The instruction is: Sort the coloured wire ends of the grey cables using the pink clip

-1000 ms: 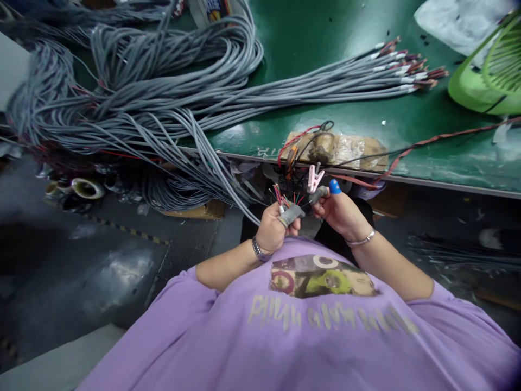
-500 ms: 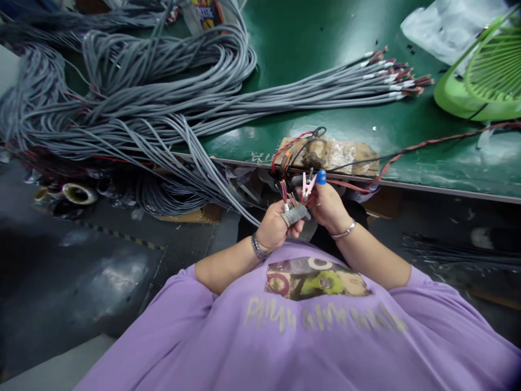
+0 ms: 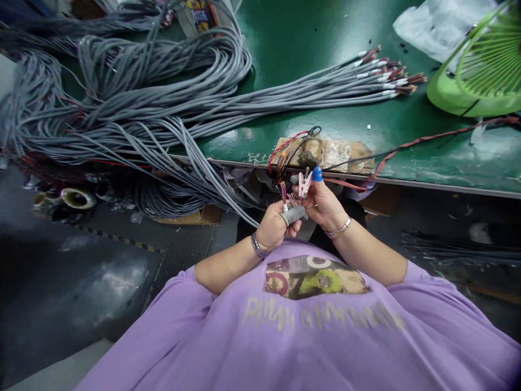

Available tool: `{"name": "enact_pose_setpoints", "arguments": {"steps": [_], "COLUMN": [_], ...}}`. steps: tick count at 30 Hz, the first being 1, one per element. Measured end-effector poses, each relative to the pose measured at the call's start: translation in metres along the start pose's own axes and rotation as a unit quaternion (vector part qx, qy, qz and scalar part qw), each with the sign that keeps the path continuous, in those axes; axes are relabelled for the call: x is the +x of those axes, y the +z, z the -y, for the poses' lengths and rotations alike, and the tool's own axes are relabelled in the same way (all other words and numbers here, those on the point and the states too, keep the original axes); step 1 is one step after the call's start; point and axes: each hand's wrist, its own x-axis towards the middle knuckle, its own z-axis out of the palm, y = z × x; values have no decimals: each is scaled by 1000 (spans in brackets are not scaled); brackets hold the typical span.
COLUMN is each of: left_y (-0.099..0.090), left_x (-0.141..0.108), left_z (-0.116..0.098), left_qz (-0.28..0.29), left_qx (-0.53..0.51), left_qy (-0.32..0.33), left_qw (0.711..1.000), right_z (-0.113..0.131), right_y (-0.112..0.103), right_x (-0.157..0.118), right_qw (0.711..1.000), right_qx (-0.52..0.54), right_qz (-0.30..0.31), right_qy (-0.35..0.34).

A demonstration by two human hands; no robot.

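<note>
Left hand (image 3: pixel 272 225) is gripping a grey cable (image 3: pixel 245 215) in its fingers, coloured wires (image 3: pixel 284 191) poking up. Right hand (image 3: pixel 329 210) is sitting alongside, by a pink clip (image 3: pixel 304 186) (can't tell if those fingers are closed). Clip snagging wires could be bending strands. Cable bundle (image 3: pixel 285 98) is lying beyond on the counter (image 3: pixel 293 32).

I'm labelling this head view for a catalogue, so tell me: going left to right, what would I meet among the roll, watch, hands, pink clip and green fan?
By their middles: yellowish roll → wristwatch → left hand → pink clip → right hand → green fan.
</note>
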Motion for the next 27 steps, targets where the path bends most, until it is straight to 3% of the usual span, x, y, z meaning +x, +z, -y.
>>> {"name": "enact_pose_setpoints", "arguments": {"steps": [6, 9, 13, 21, 27], "left_y": [-2, -1, 2, 5, 6], "left_x": [-11, -14, -13, -10, -9], "left_z": [2, 1, 0, 2, 3], "left_qz": [17, -2, -40, -48, -50], "left_qx": [16, 8, -15, -18, -12], "left_qy": [26, 42, 50, 53, 51], "left_qw": [999, 999, 998, 997, 997], "right_z": [6, 11, 12, -5, -1], "right_y": [-4, -5, -6, -10, 1], "right_x": [-5, -7, -8, -2, 1], "right_qw": [999, 998, 999, 998, 994], "right_qx": [3, 9, -4, 13, 99], "right_qz": [16, 28, 23, -12, -17], "right_qy": [49, 56, 28, -57, 54]}}
